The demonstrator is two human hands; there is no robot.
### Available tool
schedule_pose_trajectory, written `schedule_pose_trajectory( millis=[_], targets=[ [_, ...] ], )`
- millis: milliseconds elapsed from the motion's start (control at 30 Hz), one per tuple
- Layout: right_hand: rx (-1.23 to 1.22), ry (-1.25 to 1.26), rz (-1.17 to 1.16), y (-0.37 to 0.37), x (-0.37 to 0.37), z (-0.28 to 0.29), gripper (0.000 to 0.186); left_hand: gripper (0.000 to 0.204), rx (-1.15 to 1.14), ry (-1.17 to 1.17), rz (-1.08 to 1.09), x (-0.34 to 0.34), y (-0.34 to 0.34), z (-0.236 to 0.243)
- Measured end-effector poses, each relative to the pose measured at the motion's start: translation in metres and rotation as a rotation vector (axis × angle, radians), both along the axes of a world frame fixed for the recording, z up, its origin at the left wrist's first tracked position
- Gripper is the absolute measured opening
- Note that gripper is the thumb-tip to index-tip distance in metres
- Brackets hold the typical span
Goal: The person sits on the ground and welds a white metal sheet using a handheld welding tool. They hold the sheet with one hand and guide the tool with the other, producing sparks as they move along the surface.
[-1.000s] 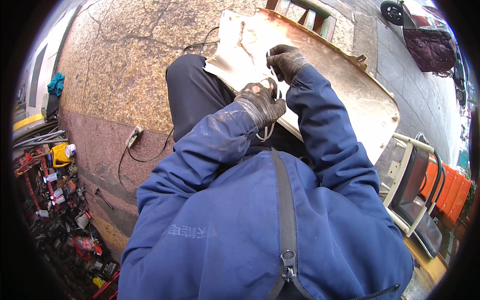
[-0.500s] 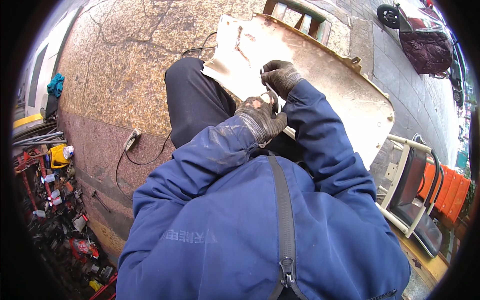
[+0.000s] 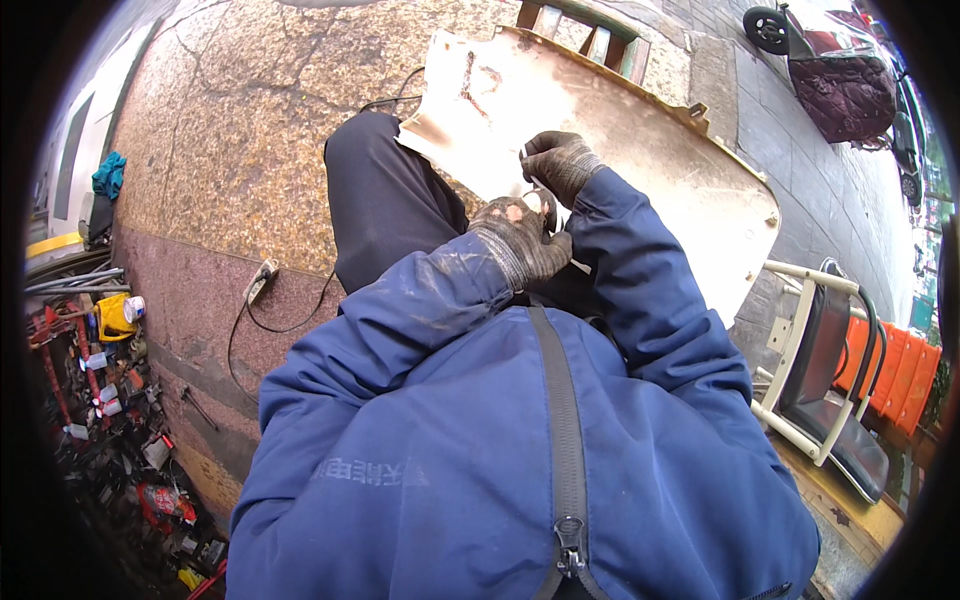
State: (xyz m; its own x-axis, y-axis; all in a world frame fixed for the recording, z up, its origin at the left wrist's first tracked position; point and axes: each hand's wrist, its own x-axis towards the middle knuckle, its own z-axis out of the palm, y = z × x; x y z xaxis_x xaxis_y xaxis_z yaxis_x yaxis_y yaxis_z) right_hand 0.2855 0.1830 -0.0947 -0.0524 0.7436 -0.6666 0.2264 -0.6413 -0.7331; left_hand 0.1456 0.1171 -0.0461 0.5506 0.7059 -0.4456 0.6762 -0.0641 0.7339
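Observation:
Both my hands wear dark, worn work gloves and are held close together above my lap. My left hand (image 3: 522, 240) is closed around a small roundish thing with a white edge (image 3: 557, 216), mostly hidden by the glove; I cannot make out its kind. Just beyond it, my right hand (image 3: 562, 164) pinches with thumb and forefinger; what lies between the fingertips is too small to tell. Behind the hands a large curved cream panel (image 3: 690, 190) with brown stains leans across my right side, its inner face showing.
A slatted wooden stool (image 3: 598, 45) stands behind the panel. To the right is a metal-framed chair (image 3: 815, 360) near orange barriers (image 3: 890, 375). A power strip (image 3: 262, 280) with its cable lies left of my knee. Tools and parts (image 3: 110, 400) are heaped at far left.
The white strip that curved between my hands now shows less. Both hands stay nearly in place, and the whole view has shifted slightly.

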Motion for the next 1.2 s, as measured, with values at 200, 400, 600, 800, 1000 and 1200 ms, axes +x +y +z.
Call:
schedule_pose_trajectory(
  millis=[200,400,600,800,1000,1200],
  targets=[
    [0.011,-0.021,0.011,-0.003,-0.001,0.004,0.010,0.031,0.189,-0.108,0.091,0.003,-0.007,-0.005],
    [0.025,-0.034,0.041,-0.004,-0.001,0.004,0.010,0.032,0.178,-0.103,0.079,0.003,-0.008,-0.010],
    [0.012,-0.041,0.024,-0.005,-0.001,0.004,0.010,0.032,0.196,-0.096,0.075,0.004,-0.008,-0.011],
    [0.037,-0.023,0.015,-0.008,-0.001,0.008,0.009,0.033,0.191,-0.107,0.065,0.003,-0.009,-0.009],
    [0.034,-0.035,0.014,-0.007,-0.001,0.006,0.009,0.034,0.165,-0.081,0.038,0.002,-0.007,-0.005],
    [0.045,-0.030,0.012,-0.008,-0.001,0.004,0.009,0.040,0.154,-0.031,0.002,0.001,-0.006,0.000]
  ],
)
